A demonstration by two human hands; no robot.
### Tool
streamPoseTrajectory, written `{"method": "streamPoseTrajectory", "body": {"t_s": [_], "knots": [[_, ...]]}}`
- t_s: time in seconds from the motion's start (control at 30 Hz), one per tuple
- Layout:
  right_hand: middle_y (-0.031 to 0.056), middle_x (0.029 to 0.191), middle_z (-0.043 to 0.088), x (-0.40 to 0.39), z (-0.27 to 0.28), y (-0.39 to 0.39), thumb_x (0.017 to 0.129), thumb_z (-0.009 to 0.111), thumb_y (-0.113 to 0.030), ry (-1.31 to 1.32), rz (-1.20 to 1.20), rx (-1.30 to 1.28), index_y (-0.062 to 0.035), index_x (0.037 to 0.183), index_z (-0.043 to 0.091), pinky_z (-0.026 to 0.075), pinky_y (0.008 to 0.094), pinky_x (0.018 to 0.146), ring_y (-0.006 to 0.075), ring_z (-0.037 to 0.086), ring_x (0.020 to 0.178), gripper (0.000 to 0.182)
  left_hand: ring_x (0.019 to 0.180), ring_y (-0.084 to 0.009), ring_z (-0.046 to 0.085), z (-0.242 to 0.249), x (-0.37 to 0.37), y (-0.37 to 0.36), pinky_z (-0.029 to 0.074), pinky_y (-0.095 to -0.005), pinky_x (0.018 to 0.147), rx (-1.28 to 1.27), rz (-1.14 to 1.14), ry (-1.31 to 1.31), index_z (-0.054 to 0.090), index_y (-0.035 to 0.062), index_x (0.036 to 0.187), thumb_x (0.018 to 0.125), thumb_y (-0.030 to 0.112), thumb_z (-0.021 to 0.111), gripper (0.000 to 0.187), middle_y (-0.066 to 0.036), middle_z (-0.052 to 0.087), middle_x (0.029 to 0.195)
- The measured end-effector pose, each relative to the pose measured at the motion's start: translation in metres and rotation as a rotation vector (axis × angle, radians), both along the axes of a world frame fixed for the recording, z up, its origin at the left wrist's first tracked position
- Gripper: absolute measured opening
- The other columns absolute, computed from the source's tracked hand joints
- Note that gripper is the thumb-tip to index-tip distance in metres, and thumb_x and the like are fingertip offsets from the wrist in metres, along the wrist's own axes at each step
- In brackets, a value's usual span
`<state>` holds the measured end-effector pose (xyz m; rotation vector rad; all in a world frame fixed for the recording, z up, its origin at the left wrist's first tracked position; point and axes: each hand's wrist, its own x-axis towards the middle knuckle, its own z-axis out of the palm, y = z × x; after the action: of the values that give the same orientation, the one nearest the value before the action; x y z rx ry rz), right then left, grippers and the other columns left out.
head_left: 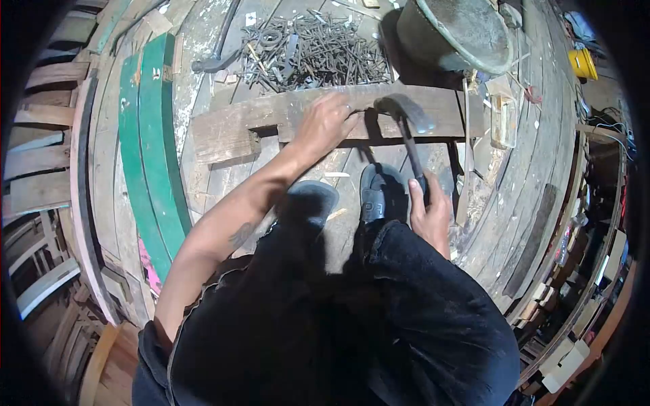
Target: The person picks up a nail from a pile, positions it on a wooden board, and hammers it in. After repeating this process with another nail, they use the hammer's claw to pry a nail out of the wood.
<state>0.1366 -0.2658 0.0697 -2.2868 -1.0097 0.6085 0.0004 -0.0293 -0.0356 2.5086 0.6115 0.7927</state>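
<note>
My right hand (431, 211) is wrapped round the dark handle of a claw hammer (410, 145). The hammer's head overlaps the right part of a wooden beam (308, 111), which lies crosswise in front of my feet and has a notch cut in its left part. On the middle of this beam rests my left hand (327, 122), a ring on one finger. Its fingers are bent and drawn together close to the hammer head; what they pinch, if anything, is too small to name.
Beyond the beam lies a heap of nails (321, 54), with another hammer (215, 62) to its left. A grey bucket (453, 34) stands at the back right. Green boards (149, 149) lie on the left. My sandalled feet (374, 203) stand on the plank floor.
</note>
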Motion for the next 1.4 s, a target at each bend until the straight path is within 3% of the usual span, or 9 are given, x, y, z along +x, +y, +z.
{"method": "streamPoseTrajectory", "body": {"t_s": [0.27,0.37,0.47,0.63,0.73,0.93,1.0,1.27,1.4], "knots": [[0.0288,0.109,0.071,0.001,0.006,0.005,0.103,0.065,-0.019,-0.028,0.015,0.08,0.0042,0.126,0.066,0.054,0.0471,0.089,0.0456,0.071,0.101,0.033,0.095,-0.0354,0.07,0.003,0.0,-0.001,0.058,-0.0435,0.081,-0.083,-0.035,-0.047,0.075,0.0031,0.102,0.085,0.015,0.081,0.022,-0.015,0.072,0.102],[0.0312,0.106,0.072,-0.001,0.004,0.008,0.104,0.062,-0.023,-0.04,0.039,-0.076,0.0018,0.132,0.066,0.052,0.0484,0.091,0.0473,0.07,0.1,0.037,0.093,-0.0346,0.069,0.001,0.002,-0.001,0.057,-0.0436,0.079,-0.089,-0.02,-0.024,0.075,0.0039,0.102,0.085,0.015,0.081,0.021,-0.015,0.072,0.1],[0.031,0.106,0.072,0.001,-0.003,0.002,0.104,0.062,-0.023,-0.002,0.04,-0.027,0.0024,0.131,0.066,0.052,0.0484,0.092,0.0466,0.07,0.102,0.037,0.094,-0.0342,0.069,-0.002,0.0,-0.001,0.058,-0.0427,0.081,-0.118,-0.031,0.02,0.076,0.004,0.101,0.085,0.016,0.081,0.021,-0.015,0.071,0.1],[0.0295,0.103,0.072,0.003,0.014,0.006,0.102,0.065,-0.013,-0.074,0.04,0.117,0.009,0.125,0.066,0.055,0.0457,0.085,0.0416,0.073,0.095,0.031,0.098,-0.0329,0.069,-0.004,0.0,-0.006,0.058,-0.0434,0.085,-0.048,-0.055,-0.022,0.076,0.0068,0.105,0.085,0.015,0.08,0.022,-0.013,0.071,0.104],[0.0291,0.104,0.072,0.003,0.023,0.009,0.102,0.064,-0.012,-0.024,0.015,0.118,0.0079,0.125,0.066,0.055,0.0453,0.085,0.0404,0.073,0.096,0.031,0.097,-0.0322,0.069,-0.004,0.0,-0.005,0.058,-0.0432,0.085,-0.054,-0.063,-0.015,0.075,0.0058,0.105,0.085,0.014,0.08,0.022,-0.013,0.071,0.103],[0.0321,0.113,0.07,0.001,0.004,0.006,0.102,0.064,-0.016,-0.151,0.103,-0.032,0.0048,0.128,0.066,0.054,0.0492,0.092,0.0498,0.068,0.106,0.033,0.098,-0.0328,0.069,0.001,0.001,-0.004,0.059,-0.0432,0.086,-0.069,-0.032,-0.038,0.076,0.0033,0.102,0.085,0.015,0.08,0.021,-0.014,0.071,0.105],[0.0315,0.111,0.071,0.001,0.001,0.005,0.103,0.064,-0.022,-0.063,0.055,-0.043,0.0029,0.129,0.067,0.052,0.048,0.093,0.048,0.069,0.105,0.036,0.1,-0.0335,0.069,0.003,-0.001,-0.003,0.059,-0.0429,0.087,-0.078,-0.033,-0.006,0.076,0.0024,0.102,0.085,0.016,0.08,0.022,-0.015,0.072,0.107],[0.0323,0.109,0.071,0.006,0.013,0.007,0.103,0.064,-0.016,-0.015,0.0,0.04,0.0066,0.128,0.066,0.054,0.047,0.091,0.0457,0.071,0.104,0.034,0.109,-0.0338,0.07,-0.001,-0.001,-0.006,0.059,-0.0424,0.091,0.005,-0.046,0.062,0.075,0.0031,0.104,0.086,0.02,0.08,0.026,-0.016,0.072,0.115],[0.0302,0.106,0.072,0.013,0.017,0.009,0.103,0.065,-0.016,-0.08,-0.043,0.024,0.0059,0.128,0.067,0.054,0.0451,0.088,0.0413,0.073,0.099,0.034,0.101,-0.0324,0.07,0.007,0.008,0.005,0.06,-0.0445,0.085,-0.007,-0.051,0.003,0.074,0.0041,0.105,0.088,0.018,0.078,0.022,-0.014,0.071,0.109]]}}
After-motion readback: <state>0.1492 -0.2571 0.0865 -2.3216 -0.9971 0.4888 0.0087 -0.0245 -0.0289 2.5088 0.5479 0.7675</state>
